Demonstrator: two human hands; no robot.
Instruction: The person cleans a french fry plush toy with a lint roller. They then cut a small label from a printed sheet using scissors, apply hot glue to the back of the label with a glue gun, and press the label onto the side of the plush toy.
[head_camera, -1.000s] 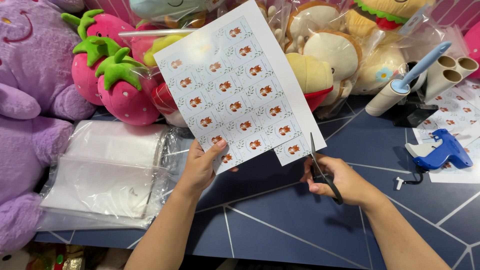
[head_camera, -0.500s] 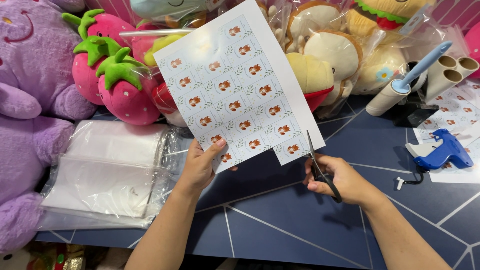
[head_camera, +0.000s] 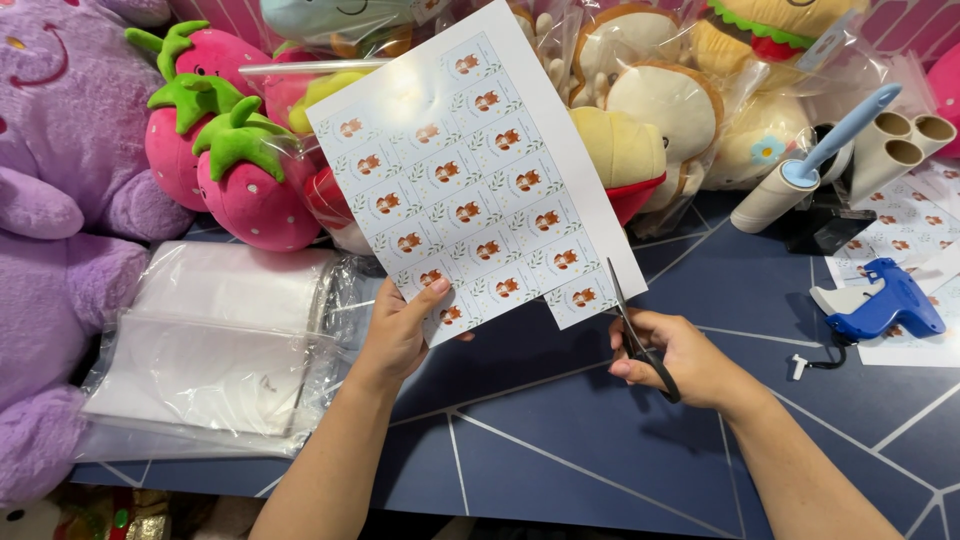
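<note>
1. Nearest to me is the dark blue tabletop (head_camera: 560, 450) with its thin pale lines, and my two bare forearms reach out over it.
2. My left hand (head_camera: 400, 335) is closed in a pinch on the lower edge of a white paper sheet printed with rows of small orange-and-green labels (head_camera: 470, 180), thumb on the front and fingers behind, holding it up tilted above the table.
3. My right hand (head_camera: 680, 360) is wrapped through the handles of a pair of black-handled scissors (head_camera: 635, 330). The blades point up and are nearly closed on the sheet's lower right edge, between the last column of labels and the white margin strip.
4. To the left of my left hand lies a flat stack of clear plastic bags (head_camera: 210, 350), touching a large purple plush toy (head_camera: 60, 220) at the table's left edge.
5. To the right, well apart from my right hand, a blue tagging gun (head_camera: 885, 300) rests on more printed label sheets (head_camera: 910, 230).
6. Farther back stands a white lint roller with a light blue handle (head_camera: 800, 180), beside cardboard tubes (head_camera: 905, 140).
7. Farthest away, pink strawberry plush toys with green tops (head_camera: 230, 170) and bagged cream-coloured plush toys (head_camera: 660, 110) line the back of the table behind the sheet.
</note>
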